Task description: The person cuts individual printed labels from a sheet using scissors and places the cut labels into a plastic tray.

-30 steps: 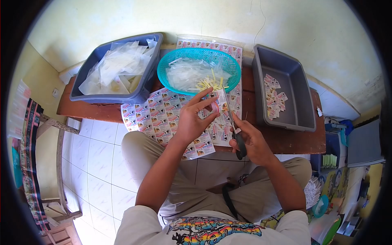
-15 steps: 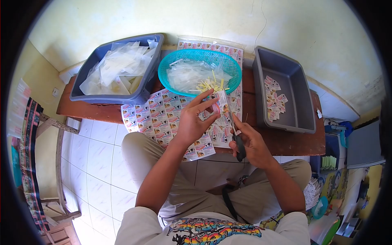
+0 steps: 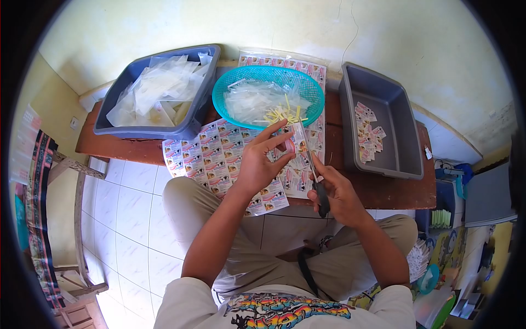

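Note:
Between the thumb and fingers of my left hand (image 3: 263,159) is a strip of printed labels (image 3: 299,137), held up over the table. My right hand (image 3: 337,193) grips scissors (image 3: 322,198) by their dark handles, the blades pointing away from me along the strip's right edge. I cannot tell whether the blades are cutting into the paper. Beneath both hands lie printed label sheets (image 3: 203,159). Just beyond them stands a turquoise basket (image 3: 219,104) with clear plastic pieces and yellow paper trimmings (image 3: 286,112) in it.
On the left of the brown table (image 3: 123,145), a grey-blue tub (image 3: 189,130) holds translucent plastic sheets (image 3: 159,88). A grey tub (image 3: 397,118) at the right contains several cut labels (image 3: 368,131). The wall (image 3: 285,27) rises directly behind the table.

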### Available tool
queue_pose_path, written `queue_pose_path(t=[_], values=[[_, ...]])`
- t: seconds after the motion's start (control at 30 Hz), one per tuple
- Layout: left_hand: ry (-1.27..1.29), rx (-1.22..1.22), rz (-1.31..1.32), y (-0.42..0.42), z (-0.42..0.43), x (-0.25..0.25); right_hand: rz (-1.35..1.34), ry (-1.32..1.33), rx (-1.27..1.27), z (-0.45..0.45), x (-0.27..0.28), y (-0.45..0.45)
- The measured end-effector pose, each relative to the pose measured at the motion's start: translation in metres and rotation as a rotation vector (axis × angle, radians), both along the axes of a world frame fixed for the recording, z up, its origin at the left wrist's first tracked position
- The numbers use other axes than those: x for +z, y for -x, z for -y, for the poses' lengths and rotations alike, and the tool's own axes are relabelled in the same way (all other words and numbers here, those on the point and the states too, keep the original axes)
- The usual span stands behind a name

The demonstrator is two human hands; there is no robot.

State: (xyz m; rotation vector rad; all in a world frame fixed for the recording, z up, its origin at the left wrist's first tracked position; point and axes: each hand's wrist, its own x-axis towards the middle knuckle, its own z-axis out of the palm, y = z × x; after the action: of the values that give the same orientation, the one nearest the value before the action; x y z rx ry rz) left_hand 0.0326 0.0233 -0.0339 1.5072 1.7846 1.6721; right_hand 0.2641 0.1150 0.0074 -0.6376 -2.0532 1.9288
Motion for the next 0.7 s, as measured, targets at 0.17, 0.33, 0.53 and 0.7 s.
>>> queue_pose_path(t=[0.17,0.33,0.53,0.7], values=[[0.004,-0.002,0.001,0.0001,0.0009,0.0013,0.015,-0.009,0.007,-0.0002,0.0013,-0.0004],[-0.001,0.003,-0.01,-0.0006,0.0018,0.0033,0.01,-0.009,0.004,-0.0002,-0.0008,0.0003],[-0.002,-0.001,0.006,0.0001,0.0006,0.0008,0.006,0.04,0.001,0.0002,-0.0021,0.0003],[-0.001,-0.002,0.003,0.0006,0.0005,-0.0004,0.007,0.028,-0.001,0.0003,-0.0021,0.0]])
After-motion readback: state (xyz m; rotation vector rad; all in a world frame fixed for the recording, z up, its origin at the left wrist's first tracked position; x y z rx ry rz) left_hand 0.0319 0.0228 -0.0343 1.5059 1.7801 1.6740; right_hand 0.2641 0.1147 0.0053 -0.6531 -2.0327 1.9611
